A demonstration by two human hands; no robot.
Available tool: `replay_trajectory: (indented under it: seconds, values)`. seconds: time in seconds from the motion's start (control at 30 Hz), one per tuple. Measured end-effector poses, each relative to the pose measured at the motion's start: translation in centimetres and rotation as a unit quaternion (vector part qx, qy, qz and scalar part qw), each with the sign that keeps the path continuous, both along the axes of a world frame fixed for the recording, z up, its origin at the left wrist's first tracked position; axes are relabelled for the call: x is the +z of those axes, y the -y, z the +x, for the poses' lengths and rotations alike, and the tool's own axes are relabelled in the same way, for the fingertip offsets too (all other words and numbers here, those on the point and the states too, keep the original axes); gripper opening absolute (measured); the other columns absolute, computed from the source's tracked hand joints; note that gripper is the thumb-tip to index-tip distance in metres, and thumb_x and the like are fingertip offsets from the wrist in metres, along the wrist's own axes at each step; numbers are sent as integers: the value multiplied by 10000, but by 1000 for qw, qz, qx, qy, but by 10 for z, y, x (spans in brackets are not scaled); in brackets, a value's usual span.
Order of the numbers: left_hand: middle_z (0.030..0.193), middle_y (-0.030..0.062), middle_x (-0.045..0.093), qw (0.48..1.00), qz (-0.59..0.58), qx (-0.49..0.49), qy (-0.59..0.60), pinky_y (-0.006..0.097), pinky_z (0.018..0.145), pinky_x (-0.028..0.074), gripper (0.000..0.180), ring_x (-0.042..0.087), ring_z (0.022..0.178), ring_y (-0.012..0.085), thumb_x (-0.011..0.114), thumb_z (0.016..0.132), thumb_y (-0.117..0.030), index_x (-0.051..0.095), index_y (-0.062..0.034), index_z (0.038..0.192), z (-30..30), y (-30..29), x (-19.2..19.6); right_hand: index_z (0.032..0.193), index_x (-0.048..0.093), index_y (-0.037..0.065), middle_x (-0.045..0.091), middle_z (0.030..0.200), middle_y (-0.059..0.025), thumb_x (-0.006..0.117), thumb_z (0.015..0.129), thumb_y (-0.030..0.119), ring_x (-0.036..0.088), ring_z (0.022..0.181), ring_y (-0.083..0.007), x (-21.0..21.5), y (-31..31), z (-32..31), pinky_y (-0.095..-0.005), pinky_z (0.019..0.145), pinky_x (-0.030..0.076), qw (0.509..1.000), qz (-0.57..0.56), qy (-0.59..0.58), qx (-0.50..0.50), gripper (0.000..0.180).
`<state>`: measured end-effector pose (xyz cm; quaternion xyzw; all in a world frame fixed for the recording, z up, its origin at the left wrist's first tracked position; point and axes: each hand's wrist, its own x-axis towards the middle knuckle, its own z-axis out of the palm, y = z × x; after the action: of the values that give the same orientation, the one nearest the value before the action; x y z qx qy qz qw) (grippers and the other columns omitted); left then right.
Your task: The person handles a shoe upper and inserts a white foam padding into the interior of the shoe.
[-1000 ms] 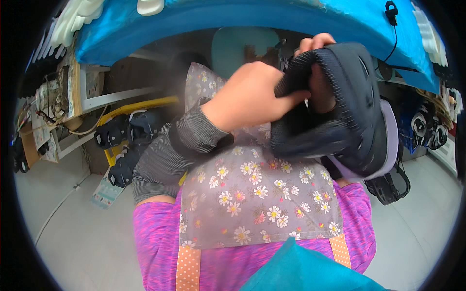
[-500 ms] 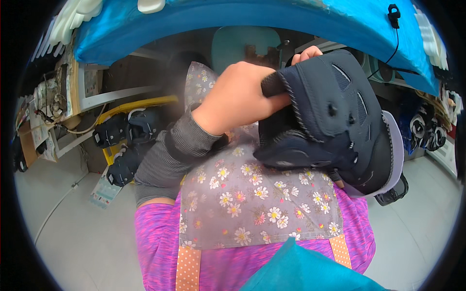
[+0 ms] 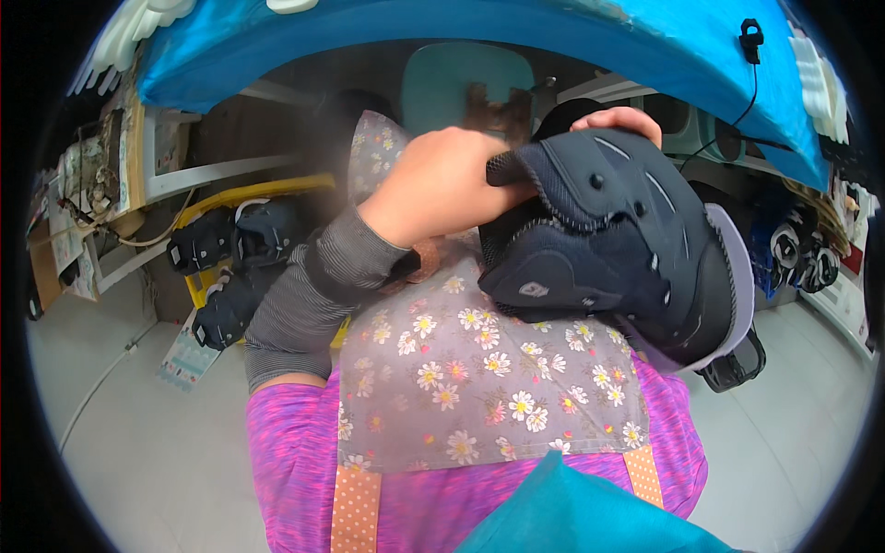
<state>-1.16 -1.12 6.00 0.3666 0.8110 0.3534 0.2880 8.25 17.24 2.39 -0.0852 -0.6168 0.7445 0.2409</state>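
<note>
Since the earlier frame, the dark padded inline-skate liner boot with grey mesh and a pale lilac sole edge has turned and dropped lower – its side with the small grey badge now faces the camera, and it lies across the lap instead of being folded up between the hands.

Largest in view is the blue cloth-covered table edge which arches over the top. Below it, the person's lap is covered by a grey apron with small white and pink flowers, worn over bright pink-purple knitted trousers. The boot rests on the right part of this apron, tilted, with its opening toward the hands.

The left hand, coming from a grey striped sleeve, is closed on the upper rim of the boot – the fingers are curled inside the opening and are hidden there. The right hand shows only its fingertips over the far top edge of the boot; they press on it, the rest is covered by the boot.

On the pale floor at the left, a few more dark boots of the same kind lie by a yellow crate.
</note>
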Motion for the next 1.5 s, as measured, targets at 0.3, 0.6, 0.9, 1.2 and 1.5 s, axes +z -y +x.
replay_trajectory:
  seconds: [0.3, 0.6, 0.9, 1.2, 1.5]
  values:
    - [598, 89, 563, 933, 210, -80, -281, 400, 567, 478, 110, 607, 603, 292, 651, 683, -147, 555, -98, 707, 13, -13, -5, 986, 540, 13, 596, 890, -166, 583, 945, 192, 570, 831, -277, -23, -44, -39, -372, 720, 500, 849, -243, -135, 448, 188]
    - [646, 122, 600, 941, 269, 57, -196, 392, 558, 480, 202, 621, 647, 322, 675, 702, -269, 620, -78, 738, 2, -13, -5, 961, 556, 11, 598, 860, -130, 569, 947, 178, 558, 786, -234, -30, -24, -27, -345, 703, 489, 924, -253, -62, 280, 169]
    - [676, 174, 581, 897, 438, 16, 54, 340, 555, 438, 183, 490, 551, 270, 667, 788, -137, 618, 36, 821, -4, -13, -15, 970, 571, -7, 612, 857, -112, 553, 953, 164, 565, 776, -210, -16, -17, -14, -327, 683, 481, 987, -45, -72, 134, 173]
    - [909, 57, 672, 911, 335, 190, 150, 233, 740, 507, 210, 609, 830, 91, 636, 801, -20, 644, 38, 1003, -18, -7, -19, 979, 586, -24, 625, 853, -94, 537, 959, 149, 571, 765, -186, -13, -16, -13, -308, 663, 474, 992, 24, -82, 96, 182]
    - [1201, 133, 626, 885, 386, 83, 246, 363, 905, 516, 377, 621, 1067, 240, 640, 856, -125, 594, -17, 1214, -30, 6, -105, 988, 602, -42, 639, 850, -77, 522, 965, 135, 578, 755, -161, -37, -9, -19, -289, 644, 466, 960, 268, -81, -12, 196]
